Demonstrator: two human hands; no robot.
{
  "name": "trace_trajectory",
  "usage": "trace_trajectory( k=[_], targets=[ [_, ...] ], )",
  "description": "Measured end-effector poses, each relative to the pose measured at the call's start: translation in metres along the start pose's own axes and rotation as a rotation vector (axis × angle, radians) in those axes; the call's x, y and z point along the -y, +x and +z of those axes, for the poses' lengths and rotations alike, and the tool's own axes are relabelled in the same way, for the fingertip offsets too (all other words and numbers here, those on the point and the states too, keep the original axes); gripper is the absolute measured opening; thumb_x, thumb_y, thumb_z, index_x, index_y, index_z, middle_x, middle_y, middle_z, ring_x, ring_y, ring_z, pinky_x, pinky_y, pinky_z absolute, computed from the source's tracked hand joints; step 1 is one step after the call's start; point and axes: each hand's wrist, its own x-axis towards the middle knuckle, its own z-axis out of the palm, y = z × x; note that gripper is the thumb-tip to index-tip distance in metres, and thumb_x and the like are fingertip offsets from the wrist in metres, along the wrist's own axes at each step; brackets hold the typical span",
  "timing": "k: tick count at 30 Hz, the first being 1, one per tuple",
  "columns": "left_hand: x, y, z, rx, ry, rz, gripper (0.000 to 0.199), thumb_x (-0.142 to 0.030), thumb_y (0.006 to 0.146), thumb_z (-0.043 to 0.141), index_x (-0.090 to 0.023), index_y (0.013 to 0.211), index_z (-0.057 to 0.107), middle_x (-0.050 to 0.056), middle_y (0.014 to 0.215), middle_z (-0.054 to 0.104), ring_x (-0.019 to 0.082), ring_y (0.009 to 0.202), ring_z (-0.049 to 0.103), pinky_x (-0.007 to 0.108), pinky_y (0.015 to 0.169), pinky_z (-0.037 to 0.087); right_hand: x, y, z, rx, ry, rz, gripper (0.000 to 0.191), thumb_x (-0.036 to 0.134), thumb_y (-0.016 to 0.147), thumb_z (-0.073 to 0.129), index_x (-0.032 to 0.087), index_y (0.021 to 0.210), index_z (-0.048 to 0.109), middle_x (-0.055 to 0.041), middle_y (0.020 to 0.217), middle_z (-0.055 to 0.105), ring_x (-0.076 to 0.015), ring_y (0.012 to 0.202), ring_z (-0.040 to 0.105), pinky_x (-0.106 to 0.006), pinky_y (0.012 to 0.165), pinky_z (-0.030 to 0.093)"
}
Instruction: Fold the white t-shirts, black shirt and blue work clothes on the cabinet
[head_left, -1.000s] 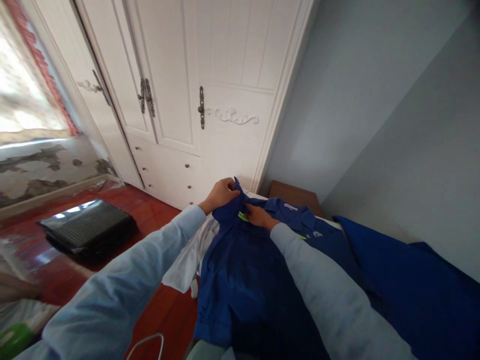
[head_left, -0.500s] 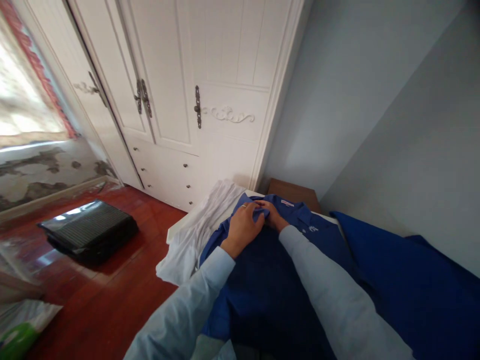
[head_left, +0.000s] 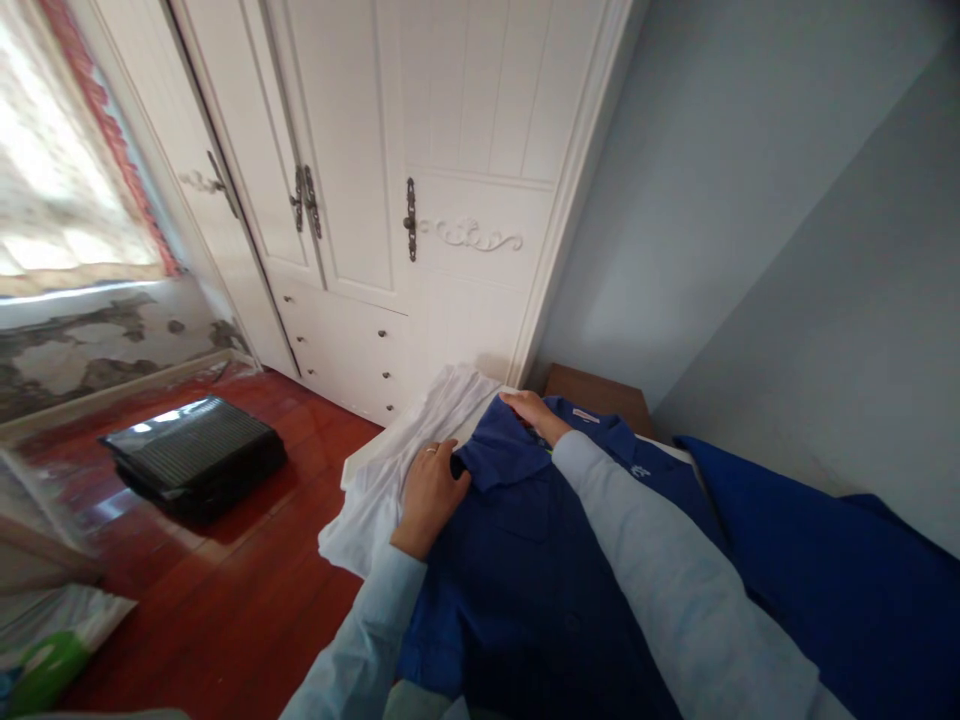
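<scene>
A dark blue garment with a collar lies in front of me over a white surface. My left hand pinches its left edge beside the collar, a ring on one finger. At the far side of the collar, my right hand grips the cloth between thumb and fingers. Another blue garment, with a pale label and a small white emblem, lies partly under my right sleeve. White cloth is spread to the left of my left hand.
A white wardrobe stands ahead beside a grey wall. A black case rests on the red floor at left. More blue cloth is at right, and a brown wooden piece lies behind the garments.
My hands were close together at the collar and have parted. The left moved left and down, the right slightly up. The collar is now spread flatter between them.
</scene>
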Motion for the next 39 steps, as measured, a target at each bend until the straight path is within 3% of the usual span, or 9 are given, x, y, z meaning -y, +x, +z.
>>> trace_trajectory(
  k=[6, 14, 19, 25, 28, 30, 34, 36, 39],
  targets=[
    [0.009, 0.01, 0.002, -0.003, -0.174, -0.153, 0.028, -0.015, 0.085, 0.055, -0.02, 0.107, 0.073, 0.008, 0.099, 0.076, 0.024, 0.089, 0.07, 0.035, 0.083, 0.053, -0.002, 0.028, 0.02, -0.07, 0.041, 0.06, 0.018, 0.025, 0.067, 0.079, 0.017, 0.07, 0.064, 0.0009, 0.063, 0.066, -0.0182, 0.074, 0.064, -0.027, 0.072, 0.05],
    [0.018, 0.003, 0.013, -0.178, -0.24, -0.127, 0.034, -0.012, 0.083, 0.049, -0.017, 0.103, 0.076, 0.008, 0.098, 0.069, 0.023, 0.086, 0.066, 0.036, 0.082, 0.053, -0.017, 0.041, 0.02, -0.106, 0.168, 0.136, 0.022, 0.011, 0.057, 0.078, 0.017, 0.077, 0.069, 0.0033, 0.064, 0.067, -0.0168, 0.069, 0.066, -0.029, 0.073, 0.054],
    [0.023, 0.0, 0.016, -0.18, -0.249, -0.013, 0.036, -0.014, 0.085, 0.047, -0.024, 0.088, 0.082, 0.008, 0.096, 0.065, 0.022, 0.085, 0.064, 0.037, 0.083, 0.054, -0.016, 0.033, 0.016, -0.077, 0.204, 0.107, 0.016, 0.024, 0.068, 0.079, 0.018, 0.079, 0.068, 0.0032, 0.066, 0.068, -0.0139, 0.064, 0.062, -0.026, 0.068, 0.053],
    [0.03, -0.006, 0.015, -0.185, -0.218, 0.137, 0.03, -0.017, 0.087, 0.052, -0.026, 0.088, 0.081, 0.008, 0.114, 0.068, 0.024, 0.101, 0.065, 0.042, 0.094, 0.054, -0.004, 0.012, 0.005, 0.031, 0.171, 0.112, 0.033, 0.038, 0.08, 0.077, 0.017, 0.103, 0.068, 0.0012, 0.07, 0.066, -0.0119, 0.056, 0.056, -0.022, 0.054, 0.047],
    [0.03, -0.006, 0.015, -0.146, -0.186, 0.166, 0.029, -0.015, 0.086, 0.053, -0.025, 0.091, 0.08, 0.007, 0.118, 0.07, 0.025, 0.106, 0.065, 0.042, 0.097, 0.053, 0.003, -0.003, -0.007, 0.044, 0.0, 0.064, 0.052, 0.035, 0.08, 0.078, 0.017, 0.126, 0.06, -0.0016, 0.084, 0.069, -0.0122, 0.064, 0.06, -0.021, 0.056, 0.046],
    [0.029, -0.006, 0.015, -0.115, -0.188, 0.171, 0.029, -0.015, 0.088, 0.052, -0.025, 0.097, 0.079, 0.005, 0.117, 0.073, 0.025, 0.108, 0.066, 0.042, 0.099, 0.052, 0.006, -0.015, -0.017, 0.058, -0.171, 0.022, 0.06, 0.031, 0.078, 0.081, 0.017, 0.131, 0.058, -0.0042, 0.091, 0.07, -0.0132, 0.067, 0.061, -0.022, 0.058, 0.047],
    [0.027, -0.005, 0.014, -0.102, -0.195, 0.088, 0.032, -0.02, 0.09, 0.053, -0.022, 0.114, 0.073, 0.005, 0.11, 0.076, 0.025, 0.103, 0.069, 0.042, 0.098, 0.053, 0.007, -0.036, -0.037, 0.297, -0.336, 0.078, 0.027, 0.024, 0.073, 0.083, 0.013, 0.095, 0.071, -0.005, 0.08, 0.069, -0.0139, 0.059, 0.059, -0.024, 0.053, 0.047],
    [0.027, -0.005, 0.013, -0.109, -0.204, 0.073, 0.032, -0.02, 0.09, 0.052, -0.022, 0.114, 0.073, 0.005, 0.109, 0.077, 0.025, 0.102, 0.069, 0.042, 0.098, 0.053, 0.008, -0.043, -0.044, 0.438, -0.265, 0.146, 0.018, 0.022, 0.073, 0.083, 0.014, 0.081, 0.07, -0.0044, 0.076, 0.07, -0.0144, 0.06, 0.061, -0.025, 0.056, 0.051],
    [0.027, -0.005, 0.013, -0.114, -0.229, 0.116, 0.031, -0.018, 0.09, 0.048, -0.023, 0.103, 0.076, 0.004, 0.111, 0.076, 0.023, 0.104, 0.069, 0.04, 0.099, 0.053, 0.012, -0.048, -0.05, 0.574, -0.035, 0.256, 0.02, 0.017, 0.069, 0.084, 0.014, 0.082, 0.069, -0.004, 0.078, 0.073, -0.0149, 0.065, 0.066, -0.026, 0.064, 0.057]
  ],
)
